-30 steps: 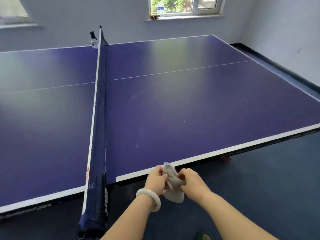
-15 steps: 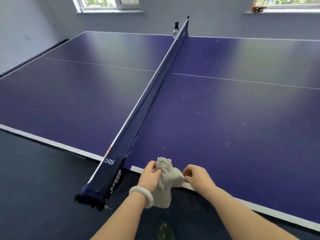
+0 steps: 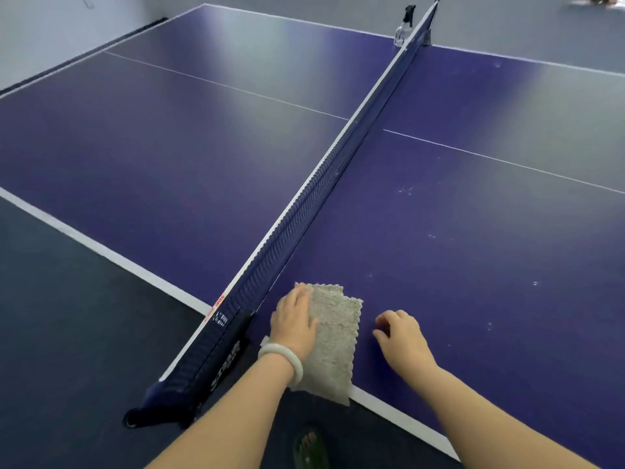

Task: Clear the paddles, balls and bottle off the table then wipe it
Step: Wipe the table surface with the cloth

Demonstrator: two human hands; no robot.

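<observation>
A grey cloth (image 3: 333,336) lies spread flat on the blue table (image 3: 473,248) at its near edge, just right of the net (image 3: 304,211). My left hand (image 3: 293,319), with a white bangle on the wrist, presses flat on the cloth's left side. My right hand (image 3: 400,335) hovers or rests on the table just right of the cloth, fingers loosely curled, holding nothing. A clear spray bottle (image 3: 403,27) with a black head stands at the far end of the net. No paddles or balls are in view.
The net's clamp (image 3: 189,377) juts out over the table's near edge to my left. Dark floor (image 3: 67,316) lies below the table on the left. My foot in a green sandal (image 3: 309,446) shows at the bottom. Small white specks dot the table's right half.
The cloth was bunched up between both hands off the table's edge; it now lies spread flat on the table. My right hand has let go of it, and my view has moved closer.
</observation>
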